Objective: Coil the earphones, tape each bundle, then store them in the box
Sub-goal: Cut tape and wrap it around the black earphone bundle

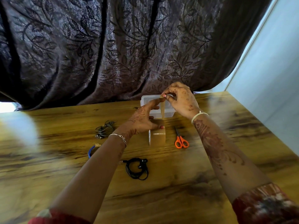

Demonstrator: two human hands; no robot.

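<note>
Head camera is giving me the wooden table point(169, 191) from above, and I am reading it from the left edge across. Farthest left, the blue earphones point(91, 151) are lying coiled with a scrap of tape already on them, and just behind them the grey earphones point(104, 129) are sitting in a loose bundle; I cannot tell whether that one is taped. Nearer to me, between the two forearms, the black earphones point(137, 168) are resting coiled with no tape on them that I can see, so I am judging this bundle to be the one the tape is meant for. Next across, the left hand point(142, 122) is gripping the tape roll point(157, 138), which is standing on edge on the table, thumb on its top and a finger reaching up toward the strip. The strip of tape point(162, 109) is running straight up from the roll, its long axis upright, in front of the clear plastic box point(145, 101) at the back of the table. At the top end, the right hand point(179, 99) is pinching the strip between thumb and fingertips. Just to the right of the roll, the orange scissors point(181, 141) are lying flat, handles toward me, nearer the right hand than the left. I am expecting the cut to go sideways across that upright strip, which would call for one hand to let go first.
</note>
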